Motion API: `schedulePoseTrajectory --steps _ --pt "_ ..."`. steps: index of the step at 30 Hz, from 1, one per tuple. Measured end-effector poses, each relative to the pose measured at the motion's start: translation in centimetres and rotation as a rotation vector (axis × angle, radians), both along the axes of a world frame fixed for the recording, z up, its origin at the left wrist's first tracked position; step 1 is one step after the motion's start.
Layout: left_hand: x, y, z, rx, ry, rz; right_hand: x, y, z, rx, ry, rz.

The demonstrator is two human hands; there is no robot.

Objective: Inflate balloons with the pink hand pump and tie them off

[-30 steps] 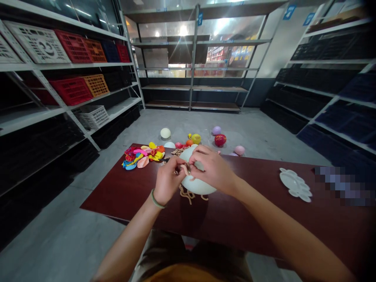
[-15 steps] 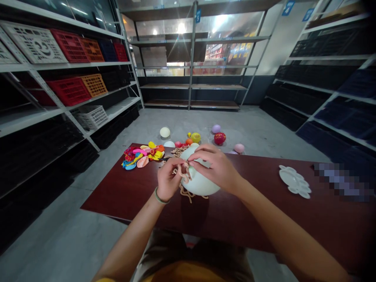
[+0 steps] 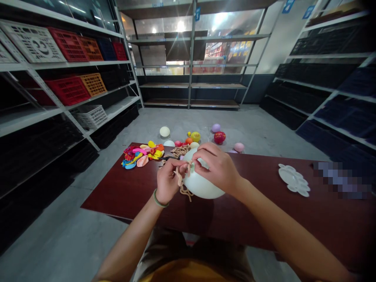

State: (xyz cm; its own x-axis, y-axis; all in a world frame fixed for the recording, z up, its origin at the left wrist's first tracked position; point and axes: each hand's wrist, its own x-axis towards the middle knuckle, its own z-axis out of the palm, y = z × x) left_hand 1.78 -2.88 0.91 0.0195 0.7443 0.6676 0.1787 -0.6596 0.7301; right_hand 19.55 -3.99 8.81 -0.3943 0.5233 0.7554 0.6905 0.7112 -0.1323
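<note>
A pale, whitish inflated balloon (image 3: pixel 204 184) is beneath and between my hands over the dark red table (image 3: pixel 141 196). My left hand (image 3: pixel 170 180) pinches a tan cord (image 3: pixel 179 178), part of which dangles beside the balloon. On the balloon's upper left, my right hand (image 3: pixel 216 166) has its thumb and finger pressed together at the cord, close to the left fingertips. The exact spot where cord and balloon meet is partly covered by the fingers. More tan cord (image 3: pixel 180 150) lies piled behind the hands.
Colourful deflated balloons (image 3: pixel 142 154) lie on the table's back left, a white scalloped tray (image 3: pixel 293 180) on its right. Beyond the table, several inflated balloons, one red (image 3: pixel 219 137), rest on the floor. Shelves with crates (image 3: pixel 69 90) stand left; more racks stand behind and right.
The pale balloon has shifted slightly right and toward me. My right thumb and finger have drawn closer together, and the left fingers have moved slightly along the cord.
</note>
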Motion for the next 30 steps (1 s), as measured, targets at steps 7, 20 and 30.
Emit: schedulePoseTrajectory --steps 7,20,30 --pt "0.0 -0.9 0.7 -0.091 0.017 0.015 0.8 -0.1 -0.4 0.102 -0.074 -0.058" --pt "0.8 -1.0 0.7 -0.171 -0.023 -0.050 2.1 -0.5 -1.5 0.068 -0.026 -0.038" --pt "0.7 -0.8 0.2 -0.198 -0.052 -0.106 2.0 0.1 -1.8 0.029 -0.062 -0.016"
